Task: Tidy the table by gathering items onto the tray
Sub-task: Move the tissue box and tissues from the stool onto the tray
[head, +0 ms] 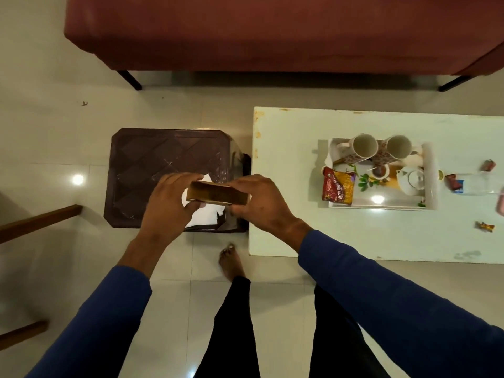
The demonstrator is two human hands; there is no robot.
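Observation:
Both hands grip a flat golden-brown box [218, 196] over a dark brown plastic stool [152, 165]: my left hand [170, 203] at its left end, my right hand [261, 200] at its right end. White paper [204, 215] lies under the box on the stool. To the right, on the pale table [300, 236], stands a white tray [431, 175] with two mugs [365, 145], a white teapot [411, 180], a small bowl [380, 171] and a red-and-yellow snack packet [338, 188].
Loose sweet wrappers [485, 226] and a clear plastic bottle [480, 182] lie on the table right of the tray. A red sofa [272, 31] stands beyond. A wooden chair frame [38, 219] is at the left. My bare foot [231, 261] rests on the tiled floor.

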